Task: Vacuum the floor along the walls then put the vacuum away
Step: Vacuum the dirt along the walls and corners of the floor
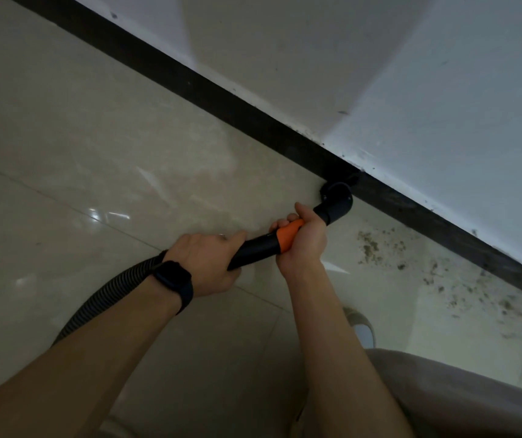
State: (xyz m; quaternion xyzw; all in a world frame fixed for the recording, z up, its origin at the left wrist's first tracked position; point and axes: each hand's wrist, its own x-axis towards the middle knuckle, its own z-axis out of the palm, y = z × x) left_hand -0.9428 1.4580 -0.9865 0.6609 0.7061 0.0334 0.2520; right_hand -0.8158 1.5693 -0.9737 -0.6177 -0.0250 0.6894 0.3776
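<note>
At the foot of the white wall [411, 74], the vacuum's black nozzle [337, 199] sits against the dark baseboard [221, 96], touching the tiled floor [95, 137] where the two meet. The task looks to be partway through its first part: the tiles to the left of the nozzle appear clean and glossy, while a scatter of dark debris [376, 248] lies along the baseboard to the right, so that stretch seems to be left to do, and putting the vacuum away has not begun. Both arms reach forward and down. The right hand [304, 245] is nearer the nozzle, its grip closed round the orange collar [289, 235] of the wand [258, 249], thumb pointing toward the wall. The left hand [209, 263], with a dark watch [172, 279] on its wrist, wraps the black tube just behind, where the ribbed hose [111, 289] trails off under the forearm. A shoe [361, 324] shows below the right arm.
</note>
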